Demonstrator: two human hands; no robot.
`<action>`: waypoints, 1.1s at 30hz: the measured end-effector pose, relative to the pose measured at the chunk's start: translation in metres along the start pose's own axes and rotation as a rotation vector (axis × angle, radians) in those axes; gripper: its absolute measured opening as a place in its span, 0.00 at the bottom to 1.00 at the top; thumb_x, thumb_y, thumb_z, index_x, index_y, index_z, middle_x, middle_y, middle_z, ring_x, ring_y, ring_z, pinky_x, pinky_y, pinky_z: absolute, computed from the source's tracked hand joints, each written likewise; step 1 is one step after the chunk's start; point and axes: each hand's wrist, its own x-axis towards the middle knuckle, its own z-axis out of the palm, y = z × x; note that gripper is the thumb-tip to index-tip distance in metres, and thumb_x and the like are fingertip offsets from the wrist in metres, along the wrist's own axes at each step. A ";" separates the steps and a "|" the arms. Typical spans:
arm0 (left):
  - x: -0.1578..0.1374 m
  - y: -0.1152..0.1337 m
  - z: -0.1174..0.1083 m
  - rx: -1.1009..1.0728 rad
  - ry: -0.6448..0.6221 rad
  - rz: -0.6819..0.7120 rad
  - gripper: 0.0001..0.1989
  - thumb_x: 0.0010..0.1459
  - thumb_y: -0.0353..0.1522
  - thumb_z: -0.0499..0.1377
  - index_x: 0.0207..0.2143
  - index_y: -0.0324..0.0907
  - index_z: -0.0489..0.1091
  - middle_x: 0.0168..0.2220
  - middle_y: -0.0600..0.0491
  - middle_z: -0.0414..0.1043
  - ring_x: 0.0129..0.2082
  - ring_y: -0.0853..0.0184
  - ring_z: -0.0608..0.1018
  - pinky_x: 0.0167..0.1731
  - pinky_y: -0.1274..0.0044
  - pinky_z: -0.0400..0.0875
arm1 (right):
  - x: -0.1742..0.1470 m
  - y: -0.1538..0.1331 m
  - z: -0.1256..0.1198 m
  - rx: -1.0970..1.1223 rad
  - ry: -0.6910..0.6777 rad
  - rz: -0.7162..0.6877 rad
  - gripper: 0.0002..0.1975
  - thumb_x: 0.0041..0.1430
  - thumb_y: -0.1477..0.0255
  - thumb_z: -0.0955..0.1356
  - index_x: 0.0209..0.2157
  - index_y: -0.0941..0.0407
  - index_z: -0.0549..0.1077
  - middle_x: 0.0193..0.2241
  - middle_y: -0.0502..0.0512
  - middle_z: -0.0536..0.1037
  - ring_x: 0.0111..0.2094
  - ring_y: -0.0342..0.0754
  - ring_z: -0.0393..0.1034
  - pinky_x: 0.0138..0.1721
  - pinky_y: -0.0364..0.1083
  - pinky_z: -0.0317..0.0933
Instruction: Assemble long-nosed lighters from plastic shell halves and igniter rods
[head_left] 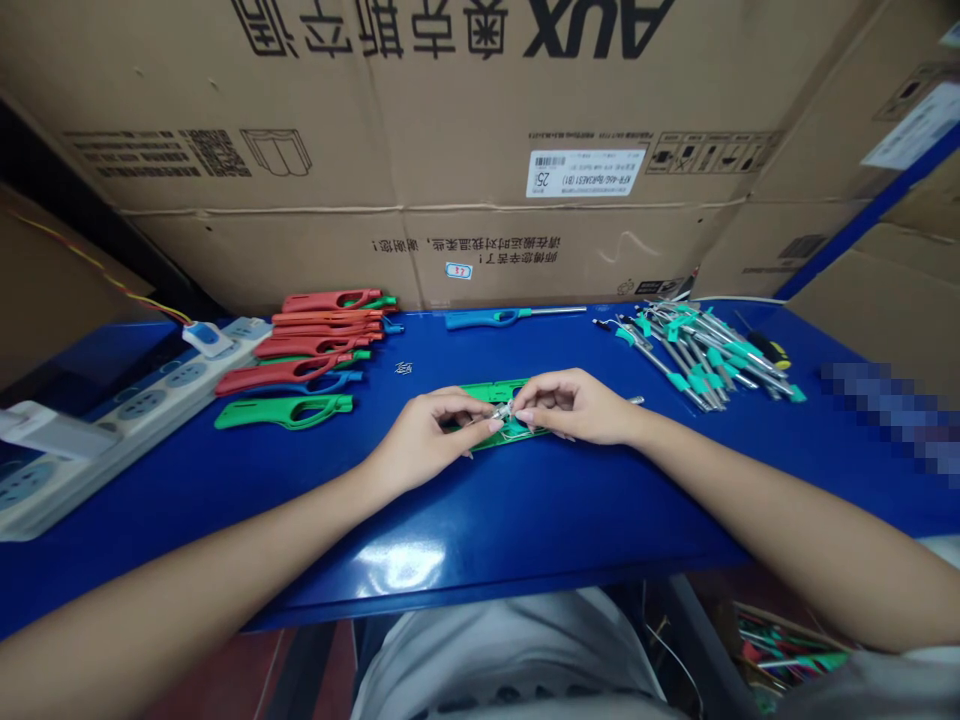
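An opened green lighter casing [491,388] lies on the blue table in front of me, partly covered by both hands. Over it, my left hand [439,425] pinches a small silvery part [501,411] between thumb and fingers. My right hand [574,405] is closed at the other end of this part, thumb and fingertips together; what exactly they grip is too small to make out. Thin pale wire and a bit of green show beneath the fingertips. A metal tube end [636,400] sticks out beyond the right hand.
Red, green and blue lighter handles [289,375] are stacked at left, beside a power strip [142,400]. Tiny metal pieces [403,368] lie near them. Behind are a blue lighter [487,318] and a large carton [465,140]. Metal tubes with green tape [697,355] and a screwdriver [769,350] lie right.
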 end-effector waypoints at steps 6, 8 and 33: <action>0.000 0.001 0.000 0.003 -0.007 -0.015 0.15 0.55 0.39 0.67 0.39 0.38 0.81 0.36 0.49 0.74 0.26 0.71 0.75 0.23 0.78 0.78 | 0.000 0.002 -0.002 0.011 0.002 0.047 0.19 0.58 0.57 0.72 0.41 0.60 0.76 0.23 0.47 0.73 0.17 0.36 0.61 0.17 0.38 0.56; 0.000 0.000 0.000 0.002 -0.004 -0.018 0.15 0.55 0.40 0.67 0.39 0.38 0.81 0.36 0.49 0.73 0.26 0.70 0.75 0.22 0.78 0.78 | 0.000 0.002 -0.002 0.020 0.007 0.045 0.20 0.58 0.57 0.72 0.41 0.60 0.76 0.22 0.46 0.72 0.17 0.36 0.61 0.17 0.38 0.56; 0.000 0.000 -0.001 0.039 0.014 0.027 0.13 0.53 0.38 0.68 0.37 0.39 0.80 0.34 0.51 0.73 0.24 0.73 0.74 0.21 0.80 0.73 | 0.001 0.000 0.001 0.018 0.059 0.036 0.20 0.56 0.55 0.73 0.34 0.60 0.75 0.19 0.45 0.70 0.16 0.36 0.58 0.18 0.39 0.53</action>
